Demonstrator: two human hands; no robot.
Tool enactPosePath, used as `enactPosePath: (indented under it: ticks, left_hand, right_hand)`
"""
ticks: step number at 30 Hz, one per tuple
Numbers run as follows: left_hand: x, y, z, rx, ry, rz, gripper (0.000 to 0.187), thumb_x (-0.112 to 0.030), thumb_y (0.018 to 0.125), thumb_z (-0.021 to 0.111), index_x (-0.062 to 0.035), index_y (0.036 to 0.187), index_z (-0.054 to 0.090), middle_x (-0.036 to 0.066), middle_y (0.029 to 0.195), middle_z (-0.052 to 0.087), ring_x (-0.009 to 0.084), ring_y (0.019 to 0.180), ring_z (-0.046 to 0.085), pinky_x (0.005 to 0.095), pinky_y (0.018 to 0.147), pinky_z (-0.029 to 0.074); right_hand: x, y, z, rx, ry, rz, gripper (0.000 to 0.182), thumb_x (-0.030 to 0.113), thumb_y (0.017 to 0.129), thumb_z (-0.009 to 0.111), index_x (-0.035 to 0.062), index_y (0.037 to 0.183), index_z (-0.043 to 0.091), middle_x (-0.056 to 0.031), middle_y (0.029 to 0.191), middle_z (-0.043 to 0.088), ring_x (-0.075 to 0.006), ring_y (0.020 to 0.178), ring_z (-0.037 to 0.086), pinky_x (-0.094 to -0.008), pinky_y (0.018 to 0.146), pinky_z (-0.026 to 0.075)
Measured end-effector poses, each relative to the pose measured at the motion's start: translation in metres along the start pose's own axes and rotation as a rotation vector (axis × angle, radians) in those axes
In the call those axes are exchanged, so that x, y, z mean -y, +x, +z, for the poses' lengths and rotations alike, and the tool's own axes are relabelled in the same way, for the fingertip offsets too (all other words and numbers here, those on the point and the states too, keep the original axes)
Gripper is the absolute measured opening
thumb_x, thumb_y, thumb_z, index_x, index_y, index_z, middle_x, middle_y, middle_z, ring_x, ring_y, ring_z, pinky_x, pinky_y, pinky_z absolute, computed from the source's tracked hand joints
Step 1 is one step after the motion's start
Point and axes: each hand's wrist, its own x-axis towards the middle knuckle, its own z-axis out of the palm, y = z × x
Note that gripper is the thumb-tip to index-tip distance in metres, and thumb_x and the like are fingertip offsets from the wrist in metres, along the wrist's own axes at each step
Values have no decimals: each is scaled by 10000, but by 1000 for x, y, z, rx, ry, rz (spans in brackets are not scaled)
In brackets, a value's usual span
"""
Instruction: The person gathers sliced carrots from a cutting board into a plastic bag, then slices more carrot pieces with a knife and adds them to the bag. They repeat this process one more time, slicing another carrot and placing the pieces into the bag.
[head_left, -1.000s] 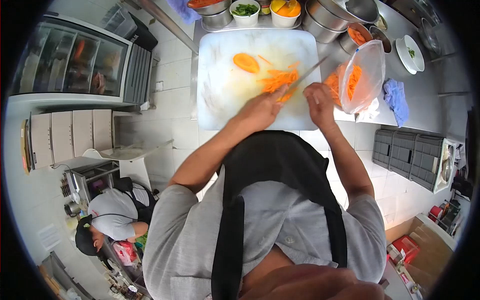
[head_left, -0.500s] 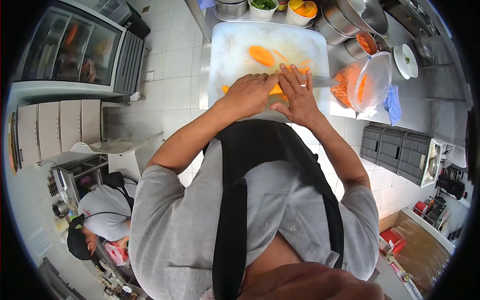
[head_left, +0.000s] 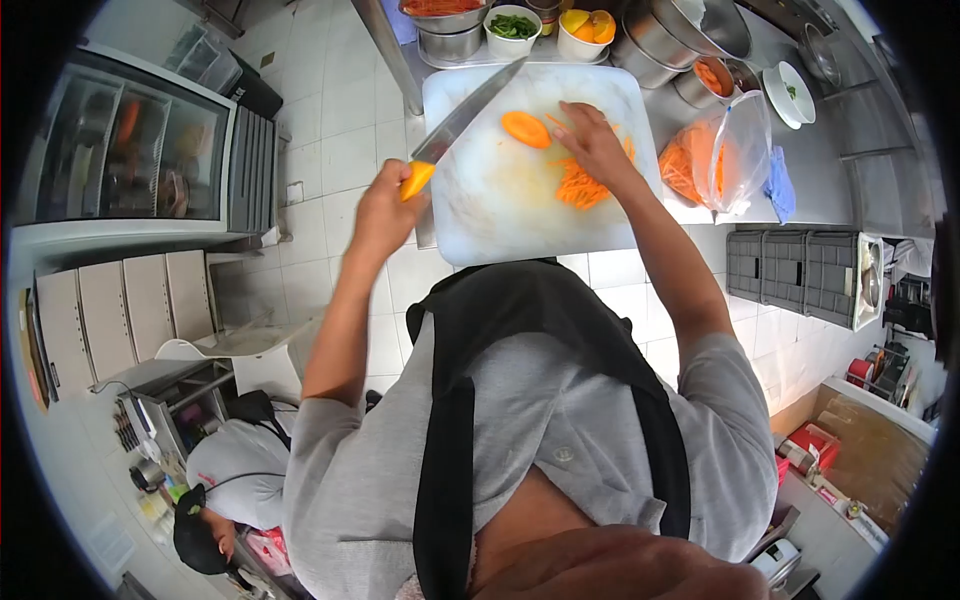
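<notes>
My left hand (head_left: 385, 215) is closed around the yellow handle of a kitchen knife (head_left: 470, 110). It holds the knife off the left edge of a white cutting board (head_left: 490, 215), blade slanting up and right over the board. Above the board's right half, my right hand (head_left: 598, 148) has its thumb and fingers bent around a thin carrot strip (head_left: 557, 122). A thick cut piece of carrot (head_left: 526, 129) lies just left of those fingertips. Below the right hand spreads a pile of shredded carrot (head_left: 580, 187), partly covered by the wrist.
Behind the board stand a bowl of green leaves (head_left: 512, 28), a bowl of orange and yellow pieces (head_left: 586, 30) and metal pots (head_left: 645, 55). A clear bag of shredded carrot (head_left: 695, 170) and a blue cloth (head_left: 779, 187) lie to the right. Another person (head_left: 235, 470) works at lower left.
My left hand has lifted the knife off the carrot and swung it left, blade now pointing up. The shredded pile is uncovered. My right hand has moved up slightly to the thin strip.
</notes>
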Motion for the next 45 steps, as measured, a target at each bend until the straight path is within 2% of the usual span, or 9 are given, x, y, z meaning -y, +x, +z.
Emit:
enactPosePath:
  ticks: [5, 8, 14, 16, 24, 29, 36, 39, 45]
  left_hand:
    - [-1, 39, 49, -25, 118, 33, 356, -160, 827, 719, -33, 1106, 540, 201, 1068, 655, 421, 989, 631, 455, 845, 507]
    - [-4, 52, 69, 25, 146, 6, 372, -174, 831, 722, -25, 1132, 562, 187, 1112, 639, 388, 1050, 612, 469, 894, 483]
    - [-47, 48, 90, 41, -32, 433, 444, -258, 869, 717, -22, 1227, 599, 180, 1297, 576, 375, 1225, 518, 459, 1043, 420]
    - [-62, 45, 124, 323, -163, 503, 596, -346, 868, 726, -30, 1340, 545, 188, 1408, 495, 401, 1306, 457, 445, 1114, 371]
    - [-131, 55, 228, 204, 216, 640, 792, -555, 825, 687, -110, 1446, 474, 179, 1470, 392, 389, 1435, 258, 625, 1162, 171]
    - [-122, 79, 245, 182, 240, 890, 417, -321, 888, 623, -128, 1256, 580, 115, 1178, 586, 323, 1155, 553, 527, 1024, 404]
    - [-120, 125, 236, 186, 193, 677, 115, -139, 861, 612, -91, 960, 647, 115, 892, 624, 269, 766, 655, 466, 683, 542]
    - [-156, 152, 190, 601, -235, -126, 203, -172, 854, 671, -90, 1036, 705, 69, 824, 678, 112, 606, 581, 289, 462, 450]
    - [-276, 189, 132, 758, -593, -35, 197, -162, 853, 689, -73, 1028, 696, 32, 837, 657, 91, 570, 541, 251, 428, 407]
  right_hand:
    - [-11, -7, -13, 211, -86, 24, 280, 180, 913, 625, 49, 1157, 671, -175, 1127, 646, -386, 1090, 601, -444, 1005, 455]
    - [-33, -19, -31, -185, -85, -3, 273, 150, 892, 592, 58, 1136, 673, -169, 1158, 646, -391, 1093, 602, -461, 999, 459]
    - [-49, -49, -31, -38, -245, 165, 321, 224, 942, 549, 63, 1201, 652, -180, 1197, 633, -396, 1116, 580, -454, 980, 462]
    - [-33, -69, -38, 8, 42, 207, 332, 237, 955, 563, 41, 1212, 640, -201, 1215, 620, -402, 1105, 578, -460, 967, 459]
    - [84, -124, -112, -273, 337, 297, 277, 179, 977, 620, -1, 1184, 655, -158, 1134, 652, -290, 1091, 602, -361, 955, 461]
    - [88, -138, -154, -569, 363, 325, 216, 130, 948, 659, 25, 1134, 691, -86, 1171, 668, -192, 1125, 587, -313, 965, 440]
    - [24, -141, -214, -866, 466, 432, 294, 214, 981, 641, 1, 1180, 682, -112, 1204, 657, -184, 1120, 595, -322, 924, 494]
    - [-12, -137, -215, -841, 431, 549, 379, 277, 959, 673, 1, 1219, 671, -126, 1218, 652, -194, 1111, 597, -324, 923, 497]
    - [-67, -95, -207, -793, 293, 657, 569, 400, 876, 738, -38, 1228, 650, -138, 1040, 679, -177, 946, 637, -311, 812, 519]
